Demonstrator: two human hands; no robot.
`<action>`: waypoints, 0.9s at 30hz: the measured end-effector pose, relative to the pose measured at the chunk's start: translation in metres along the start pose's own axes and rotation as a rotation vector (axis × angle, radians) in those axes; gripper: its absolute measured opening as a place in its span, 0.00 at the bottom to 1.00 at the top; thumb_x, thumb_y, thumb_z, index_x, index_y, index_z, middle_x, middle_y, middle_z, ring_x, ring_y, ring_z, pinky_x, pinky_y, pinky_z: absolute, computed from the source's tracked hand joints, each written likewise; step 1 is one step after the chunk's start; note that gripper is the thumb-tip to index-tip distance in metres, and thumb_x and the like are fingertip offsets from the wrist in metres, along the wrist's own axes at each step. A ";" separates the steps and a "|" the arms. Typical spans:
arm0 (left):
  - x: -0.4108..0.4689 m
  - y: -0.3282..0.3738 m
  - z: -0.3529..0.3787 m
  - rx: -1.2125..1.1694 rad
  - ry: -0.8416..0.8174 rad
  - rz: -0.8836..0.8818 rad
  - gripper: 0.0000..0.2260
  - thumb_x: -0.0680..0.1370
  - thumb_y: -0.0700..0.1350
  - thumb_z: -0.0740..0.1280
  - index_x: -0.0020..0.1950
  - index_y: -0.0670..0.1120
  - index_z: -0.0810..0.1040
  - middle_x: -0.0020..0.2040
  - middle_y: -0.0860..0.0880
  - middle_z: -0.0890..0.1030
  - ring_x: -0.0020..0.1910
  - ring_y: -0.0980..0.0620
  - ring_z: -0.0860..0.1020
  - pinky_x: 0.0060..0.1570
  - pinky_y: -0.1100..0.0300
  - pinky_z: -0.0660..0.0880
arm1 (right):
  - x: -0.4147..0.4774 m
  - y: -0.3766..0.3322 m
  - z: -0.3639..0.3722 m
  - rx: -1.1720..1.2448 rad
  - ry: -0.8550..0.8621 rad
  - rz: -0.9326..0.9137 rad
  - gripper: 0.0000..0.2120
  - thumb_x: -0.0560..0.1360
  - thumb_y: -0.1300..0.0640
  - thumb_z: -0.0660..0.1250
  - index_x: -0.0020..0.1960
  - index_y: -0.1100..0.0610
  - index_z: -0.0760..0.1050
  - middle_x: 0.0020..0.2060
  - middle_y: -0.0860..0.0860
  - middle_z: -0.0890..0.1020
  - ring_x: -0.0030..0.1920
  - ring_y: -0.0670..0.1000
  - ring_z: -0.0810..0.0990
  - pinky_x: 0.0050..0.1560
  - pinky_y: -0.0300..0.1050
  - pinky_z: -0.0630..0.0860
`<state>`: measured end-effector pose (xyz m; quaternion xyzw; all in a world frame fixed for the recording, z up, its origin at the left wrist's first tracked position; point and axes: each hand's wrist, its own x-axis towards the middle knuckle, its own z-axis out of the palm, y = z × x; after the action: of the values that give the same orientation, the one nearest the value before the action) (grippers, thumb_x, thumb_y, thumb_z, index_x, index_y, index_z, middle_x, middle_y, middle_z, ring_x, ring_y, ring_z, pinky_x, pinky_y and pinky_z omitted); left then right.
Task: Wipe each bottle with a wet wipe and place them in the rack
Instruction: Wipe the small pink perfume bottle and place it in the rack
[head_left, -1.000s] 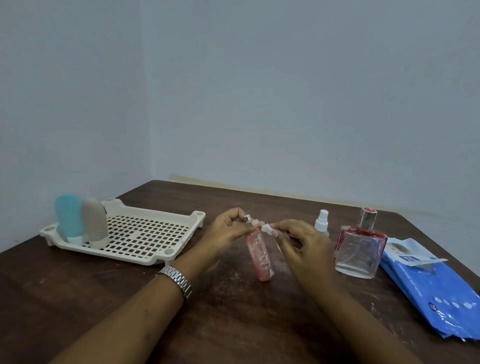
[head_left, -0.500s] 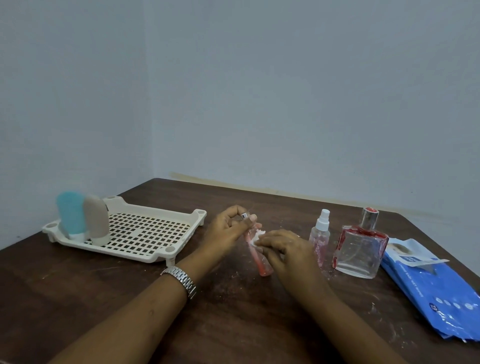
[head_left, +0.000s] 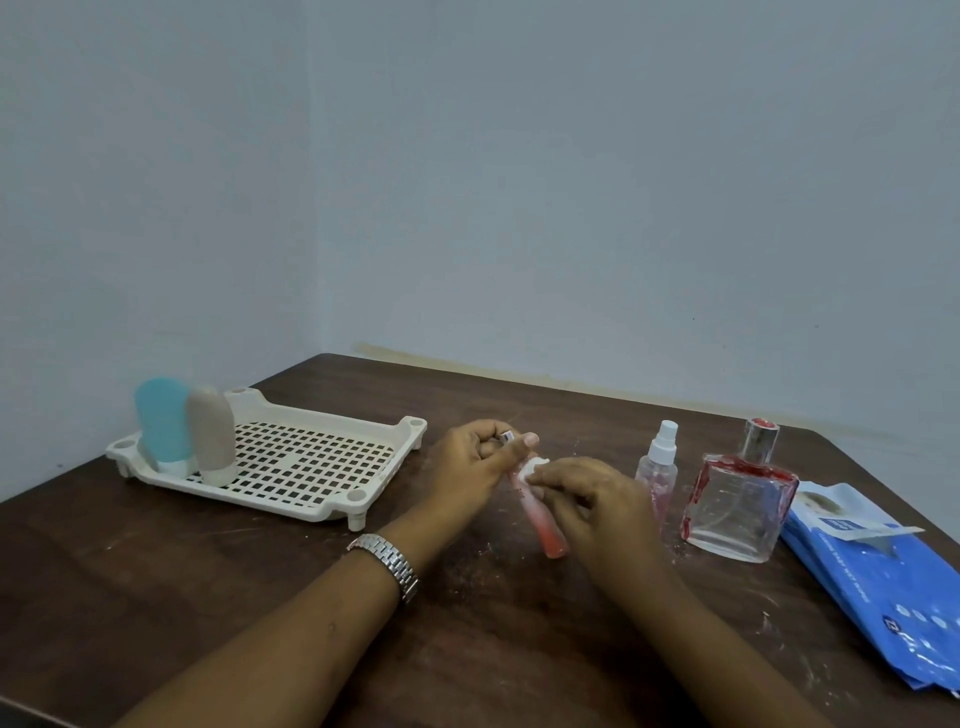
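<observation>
Held the slim pink tube-shaped plastic bottle (head_left: 540, 525) slanted over the dark brown wooden table (head_left: 260, 597), silver cap (head_left: 506, 435) pointing up and away, base low and toward the body; could not tell whether the base touched the tabletop. Pinched the cap end with the left hand (head_left: 467, 465), thumb and fingers curled round it. Pressed a small white wad of wet wipe (head_left: 535, 464) against the upper part of the pink bottle with the right hand (head_left: 587, 499), fingers curled over the wad and covering the bottle's middle.

Wore a silver metal link wristwatch (head_left: 389, 564) on the left wrist, left of the pink bottle and nearer the body.

Noted, just right of the pink bottle and partly behind the right hand, a small clear plastic spray bottle with a white nozzle (head_left: 657, 470), upright, pink smears on its wall. Noted farther right a square clear glass bottle smeared with red (head_left: 737, 504), upright, beside the spray bottle. Noted farthest right a flat blue plastic pack of wet wipes (head_left: 883, 571), its flap peeled up.

Noted well left of the pink bottle a cream plastic rack with a grid floor (head_left: 311, 462). Saw in its far left corner a rounded turquoise bottle (head_left: 161, 421) and a rounded beige bottle (head_left: 210, 434), upright, side by side and touching.
</observation>
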<state>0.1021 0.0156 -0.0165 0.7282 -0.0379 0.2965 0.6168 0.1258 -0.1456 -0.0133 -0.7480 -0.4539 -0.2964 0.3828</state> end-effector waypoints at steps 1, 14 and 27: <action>0.000 0.001 0.001 0.009 0.007 0.004 0.20 0.66 0.63 0.73 0.39 0.45 0.81 0.35 0.38 0.82 0.34 0.45 0.79 0.42 0.47 0.77 | 0.000 0.003 -0.001 0.032 0.014 0.048 0.08 0.70 0.62 0.72 0.47 0.52 0.83 0.43 0.45 0.83 0.44 0.36 0.78 0.47 0.25 0.72; -0.008 0.010 0.007 0.090 0.187 0.148 0.15 0.72 0.49 0.74 0.30 0.46 0.74 0.24 0.55 0.73 0.25 0.59 0.70 0.29 0.64 0.67 | -0.001 -0.022 0.001 0.080 0.003 0.007 0.16 0.71 0.61 0.72 0.48 0.43 0.70 0.42 0.34 0.77 0.47 0.36 0.78 0.46 0.30 0.75; -0.011 0.016 0.011 0.177 0.253 0.201 0.15 0.71 0.49 0.75 0.29 0.48 0.73 0.22 0.58 0.71 0.23 0.60 0.69 0.27 0.69 0.63 | -0.001 -0.025 -0.001 0.188 0.051 0.041 0.16 0.70 0.59 0.73 0.47 0.43 0.69 0.41 0.38 0.80 0.45 0.36 0.80 0.44 0.30 0.76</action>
<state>0.0906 -0.0018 -0.0086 0.7290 -0.0066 0.4481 0.5175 0.1022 -0.1396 -0.0061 -0.7100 -0.4546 -0.2636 0.4688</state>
